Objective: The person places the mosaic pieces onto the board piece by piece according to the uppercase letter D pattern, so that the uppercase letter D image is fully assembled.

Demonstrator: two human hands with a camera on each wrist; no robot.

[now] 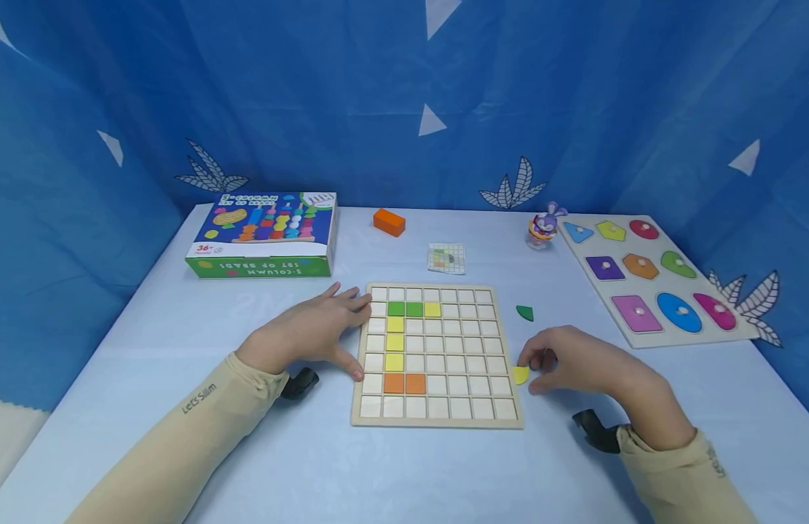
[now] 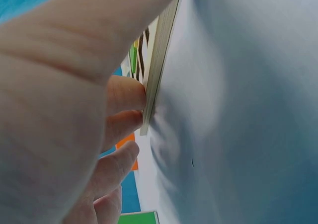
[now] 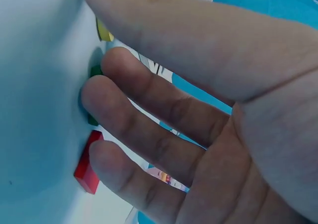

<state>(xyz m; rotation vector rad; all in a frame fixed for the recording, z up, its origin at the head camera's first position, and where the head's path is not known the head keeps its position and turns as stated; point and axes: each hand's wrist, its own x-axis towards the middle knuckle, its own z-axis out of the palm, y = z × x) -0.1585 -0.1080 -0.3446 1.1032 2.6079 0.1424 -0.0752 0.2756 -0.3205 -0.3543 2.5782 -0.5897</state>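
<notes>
Picking up the yellow piece (image 1: 521,375) appears to be the step in hand. The piece lies flat on the table (image 1: 299,473) at the right edge of the grid board (image 1: 437,423), between the thumb and fingertips of the right hand (image 1: 581,360). Grip state, right: thumb and fingers apart, curved toward the piece; whether either touches it cannot be told. Grip state, left: the fingers of the left hand (image 1: 312,324) are spread along the left edge of the board, clamped on nothing, and seem to steady it.

Board contents: two green tiles (image 1: 413,309) and one yellow tile (image 1: 432,310) in the second row from the far edge; three yellow tiles (image 1: 394,343) in the second column below them; two orange tiles (image 1: 415,383) in the second row from the near edge. A green piece (image 1: 525,313) lies beyond the right hand, apart from the board. A red block (image 3: 89,164) shows near the fingertips in the right wrist view. The printed card (image 1: 446,258) beyond the board probably serves as the pattern.

Next move, as judged: close thumb and forefinger on the thin piece, lift it clear of the rim, and orient its curved edge before seating it in a cell.
</notes>
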